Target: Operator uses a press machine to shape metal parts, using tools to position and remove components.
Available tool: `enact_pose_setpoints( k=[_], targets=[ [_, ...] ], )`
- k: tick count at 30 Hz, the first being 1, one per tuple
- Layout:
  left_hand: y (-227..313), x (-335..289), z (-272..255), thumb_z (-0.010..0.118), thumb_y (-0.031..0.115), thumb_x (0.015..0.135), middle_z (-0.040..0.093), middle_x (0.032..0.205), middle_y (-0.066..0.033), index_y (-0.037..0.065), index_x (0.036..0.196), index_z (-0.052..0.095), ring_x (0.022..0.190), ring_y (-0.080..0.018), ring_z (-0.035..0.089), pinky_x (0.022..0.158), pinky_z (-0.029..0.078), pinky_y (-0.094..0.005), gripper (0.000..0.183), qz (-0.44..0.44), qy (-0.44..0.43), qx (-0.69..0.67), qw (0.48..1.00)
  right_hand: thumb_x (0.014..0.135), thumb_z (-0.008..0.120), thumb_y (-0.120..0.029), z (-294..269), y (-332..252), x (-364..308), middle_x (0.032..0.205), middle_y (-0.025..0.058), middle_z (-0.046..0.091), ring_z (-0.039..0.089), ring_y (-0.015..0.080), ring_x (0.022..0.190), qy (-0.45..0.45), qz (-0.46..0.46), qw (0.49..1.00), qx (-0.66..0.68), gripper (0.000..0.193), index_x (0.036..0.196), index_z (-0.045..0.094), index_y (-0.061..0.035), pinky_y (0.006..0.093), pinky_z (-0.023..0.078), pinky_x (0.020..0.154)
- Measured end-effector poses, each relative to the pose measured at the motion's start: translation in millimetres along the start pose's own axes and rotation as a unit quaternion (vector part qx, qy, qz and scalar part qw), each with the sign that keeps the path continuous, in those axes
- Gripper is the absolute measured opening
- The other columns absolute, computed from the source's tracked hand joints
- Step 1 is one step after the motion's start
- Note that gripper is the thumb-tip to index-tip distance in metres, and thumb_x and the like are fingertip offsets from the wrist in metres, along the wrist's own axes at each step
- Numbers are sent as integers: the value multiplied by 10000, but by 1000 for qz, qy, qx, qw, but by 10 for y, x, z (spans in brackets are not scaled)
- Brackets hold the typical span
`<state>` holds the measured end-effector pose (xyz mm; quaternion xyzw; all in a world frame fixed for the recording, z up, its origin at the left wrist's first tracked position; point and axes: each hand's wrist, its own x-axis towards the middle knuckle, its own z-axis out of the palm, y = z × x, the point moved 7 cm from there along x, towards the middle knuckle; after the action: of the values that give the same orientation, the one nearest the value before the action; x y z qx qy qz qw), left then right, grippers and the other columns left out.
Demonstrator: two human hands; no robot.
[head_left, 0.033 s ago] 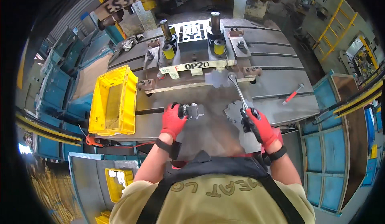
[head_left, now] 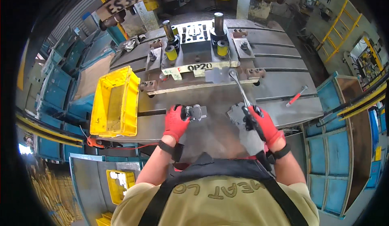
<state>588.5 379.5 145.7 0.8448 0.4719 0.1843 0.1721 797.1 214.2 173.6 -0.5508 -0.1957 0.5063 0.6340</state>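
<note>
My left hand [head_left: 176, 120], in a red glove, grips a small grey metal part [head_left: 195, 111] lying on the steel press bed [head_left: 279, 84]. My right hand [head_left: 265, 124], also red-gloved, is closed around a long metal wrench [head_left: 240, 89]. The wrench's head reaches up toward the die block [head_left: 194, 52], and its dark grip runs back toward my body. A flat grey metal piece [head_left: 235, 114] lies just left of my right hand. Both hands are near the bed's front edge, about a hand's width apart.
A yellow plastic bin [head_left: 115, 102] stands at the bed's left. The die block has upright posts and yellow springs [head_left: 171, 52]. A red-handled tool [head_left: 296, 96] lies at the right. Blue crates [head_left: 338, 153] stand to the right, with more blue bins [head_left: 56, 84] on the left.
</note>
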Motion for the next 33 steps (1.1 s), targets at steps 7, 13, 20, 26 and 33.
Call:
enact_pose_setpoints(
  k=[7, 13, 20, 26, 33],
  targets=[
    [-162, -51, -9, 591, 160, 584, 445, 939, -130, 56, 950, 460, 884, -296, 414, 767, 341, -348, 403, 11, 48, -78, 996, 755, 454, -336, 585, -727, 820, 564, -26, 422, 366, 52, 482, -126, -106, 970, -179, 267, 735, 493, -72, 192, 304, 434],
    [-375, -179, -255, 568, 113, 619, 452, 943, -123, 42, 968, 456, 882, -271, 433, 764, 349, -324, 373, -39, 87, -198, 975, 812, 323, -294, 864, -888, 1658, 608, 24, 471, 422, 99, 495, -141, -233, 901, -338, 282, 817, 461, -47, 234, 348, 464],
    [-1075, -680, -239, 517, 77, 677, 508, 879, -86, 21, 942, 464, 816, -187, 486, 711, 384, -269, 277, -159, 66, -365, 915, 806, 320, -250, 1066, -1064, 1663, 688, 118, 516, 478, 231, 613, -132, -284, 884, -348, 274, 938, 429, -36, 301, 377, 571],
    [-1126, -1129, -255, 453, 117, 740, 530, 818, -41, 11, 860, 508, 708, -120, 509, 654, 401, -235, 169, -289, -110, -511, 802, 807, 312, -318, 860, -888, 1813, 710, 107, 512, 479, 209, 644, -125, -92, 944, -292, 355, 973, 429, -27, 273, 372, 611],
    [-1728, -1602, 112, 419, 177, 749, 519, 870, -146, 2, 891, 500, 828, -217, 489, 713, 384, -271, 240, -48, -239, -79, 967, 740, 428, -415, 946, -893, 1741, 496, 19, 453, 403, 102, 389, -51, -40, 974, -218, 356, 653, 481, -74, 232, 302, 355]
  ],
)
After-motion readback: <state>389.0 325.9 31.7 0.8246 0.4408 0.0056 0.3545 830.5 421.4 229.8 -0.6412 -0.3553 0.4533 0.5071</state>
